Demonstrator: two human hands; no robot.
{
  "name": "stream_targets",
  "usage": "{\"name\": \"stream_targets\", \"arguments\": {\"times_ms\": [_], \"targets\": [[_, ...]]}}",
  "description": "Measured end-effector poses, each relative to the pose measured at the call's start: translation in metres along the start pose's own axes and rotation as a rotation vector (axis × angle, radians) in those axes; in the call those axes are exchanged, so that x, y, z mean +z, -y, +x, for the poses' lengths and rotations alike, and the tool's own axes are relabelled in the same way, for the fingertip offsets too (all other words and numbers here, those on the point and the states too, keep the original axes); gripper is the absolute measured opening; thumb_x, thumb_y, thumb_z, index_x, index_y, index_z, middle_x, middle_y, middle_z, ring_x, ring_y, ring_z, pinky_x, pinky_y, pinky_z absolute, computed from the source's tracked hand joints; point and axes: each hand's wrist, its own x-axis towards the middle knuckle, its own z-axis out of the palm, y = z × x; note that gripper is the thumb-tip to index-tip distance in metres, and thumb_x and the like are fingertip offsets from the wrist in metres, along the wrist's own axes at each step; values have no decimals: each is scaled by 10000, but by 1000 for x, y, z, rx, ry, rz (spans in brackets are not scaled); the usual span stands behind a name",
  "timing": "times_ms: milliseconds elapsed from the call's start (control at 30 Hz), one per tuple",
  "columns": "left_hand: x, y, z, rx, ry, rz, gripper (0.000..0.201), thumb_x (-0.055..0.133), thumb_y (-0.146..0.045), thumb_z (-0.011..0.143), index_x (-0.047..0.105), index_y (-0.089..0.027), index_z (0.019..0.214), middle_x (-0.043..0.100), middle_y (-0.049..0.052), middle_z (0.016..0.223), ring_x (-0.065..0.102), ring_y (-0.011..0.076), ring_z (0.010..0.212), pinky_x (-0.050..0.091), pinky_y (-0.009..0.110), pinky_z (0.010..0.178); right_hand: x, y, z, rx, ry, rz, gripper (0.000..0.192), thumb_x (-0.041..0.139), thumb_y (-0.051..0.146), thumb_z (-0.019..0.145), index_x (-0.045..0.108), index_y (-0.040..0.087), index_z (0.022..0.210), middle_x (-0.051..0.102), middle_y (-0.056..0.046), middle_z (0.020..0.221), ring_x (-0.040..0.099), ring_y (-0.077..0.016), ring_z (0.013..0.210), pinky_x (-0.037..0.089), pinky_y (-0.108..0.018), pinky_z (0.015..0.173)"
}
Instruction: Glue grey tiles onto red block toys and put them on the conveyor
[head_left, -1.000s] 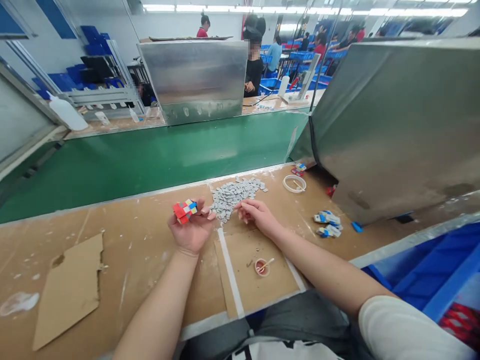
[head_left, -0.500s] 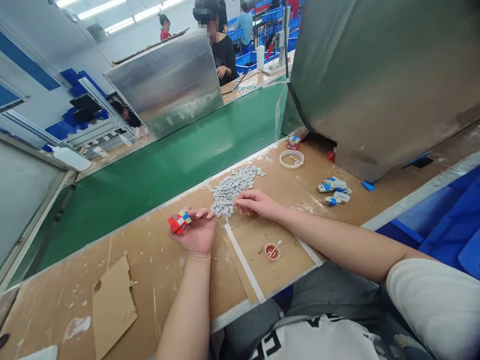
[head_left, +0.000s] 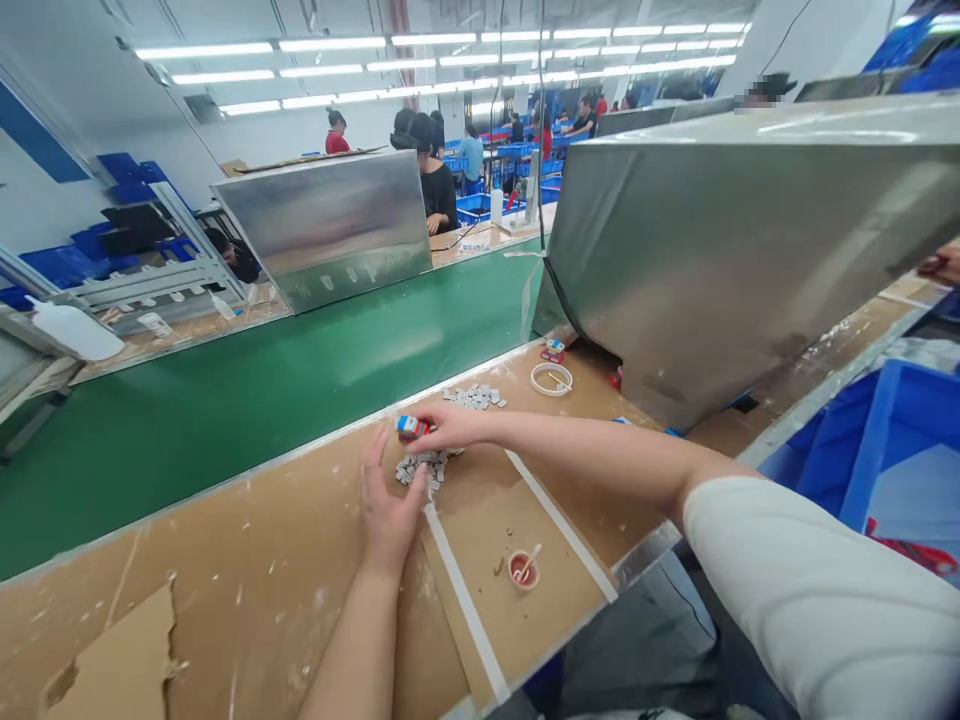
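Note:
My right hand (head_left: 454, 428) reaches across to the left and pinches a small block of red, blue and white pieces (head_left: 412, 428). Facing it, my left hand (head_left: 388, 505) is open, thumb and fingers spread, with nothing in it. Its fingertips are close to the block, seemingly apart from it. Under and between the hands lies a pile of small grey square tiles (head_left: 421, 470), partly covered by my right hand. More of these grey tiles (head_left: 476, 397) show beyond my right wrist.
A small cup of red stuff (head_left: 523, 570) with a swab stands on the taped board. Further back are a white ring (head_left: 551, 379) and another coloured block (head_left: 553, 350). A metal panel (head_left: 720, 270) rises at right. A green belt (head_left: 337, 350) runs behind; torn cardboard (head_left: 120, 660) lies left.
The coloured block has passed from my left hand to my right. My left hand has opened, and my right has moved left over the tiles. The view has tilted upward.

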Motion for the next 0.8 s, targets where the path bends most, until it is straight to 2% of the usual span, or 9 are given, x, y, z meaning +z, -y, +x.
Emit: {"name": "stream_targets", "arguments": {"times_ms": [67, 133, 300, 367, 433, 533, 633, 700, 800], "targets": [[6, 4, -1, -3, -52, 41, 511, 695, -385, 1034, 550, -289, 1515, 639, 144, 1495, 602, 312, 1434, 488, 542, 1218, -27, -15, 42, 77, -223, -316, 421, 914, 403, 853, 789, 172, 1181, 715, -40, 1087, 661, -175, 1018, 515, -265, 929], [11, 6, -2, 39, -43, 67, 377, 650, -369, 1057, 600, -275, 1418, 681, 132, 1384, 652, 305, 1341, 523, 531, 1167, -54, -29, 84, 236, -339, -505, 605, 934, 455, 844, 759, 216, 1372, 688, -77, 1248, 647, -205, 1133, 486, -274, 1010], [12, 10, -5, 146, 20, 153, 257, 645, -280, 1041, 649, -287, 1298, 723, 110, 1249, 723, 302, 1167, 594, 485, 997, -99, -51, 162, 470, -483, -664, 686, 733, 651, 987, 661, 251, 1540, 635, -169, 1446, 576, -326, 1338, 419, -392, 1131], [11, 14, -8, 165, 43, 169, 257, 664, -258, 1020, 662, -297, 1274, 734, 106, 1213, 732, 303, 1109, 602, 473, 932, -108, -55, 180, 550, -554, -706, 669, 656, 661, 1032, 649, 224, 1539, 577, -220, 1529, 522, -349, 1405, 381, -442, 1169], [11, 17, -10, 169, 58, 177, 249, 674, -254, 1009, 669, -302, 1254, 736, 109, 1192, 733, 303, 1075, 604, 467, 889, -113, -54, 189, 616, -602, -718, 662, 619, 641, 1058, 655, 140, 1490, 562, -280, 1522, 522, -356, 1392, 387, -465, 1153], [13, 19, -11, 170, 63, 186, 232, 662, -261, 1017, 669, -302, 1244, 732, 116, 1178, 736, 302, 1063, 606, 467, 883, -117, -44, 185, 608, -638, -711, 665, 561, 614, 1096, 645, 17, 1378, 608, -326, 1414, 572, -304, 1297, 424, -403, 1078], [16, 19, -6, 179, 46, 189, 188, 633, -270, 1031, 665, -294, 1215, 730, 108, 1168, 739, 300, 1069, 605, 470, 906, -113, -23, 155, 441, -623, -705, 572, 502, 581, 1132, 672, 45, 1236, 697, -199, 1229, 621, -193, 1089, 463, -317, 973], [19, 19, -1, 198, 19, 174, 146, 607, -292, 1045, 660, -295, 1182, 732, 98, 1154, 739, 301, 1061, 604, 478, 915, -104, -6, 119, 316, -580, -700, 470, 534, 535, 1133, 707, 98, 1141, 719, -91, 1070, 615, -152, 930, 488, -287, 888], [19, 23, 7, 290, 18, 131, 201, 606, -455, 1035, 666, -302, 1152, 744, 105, 1108, 742, 326, 1016, 609, 494, 891, -83, 19, 41, 218, -488, -668, 382, 587, 428, 1131, 766, 108, 1024, 729, -35, 911, 604, -121, 839, 474, -223, 790]]}}
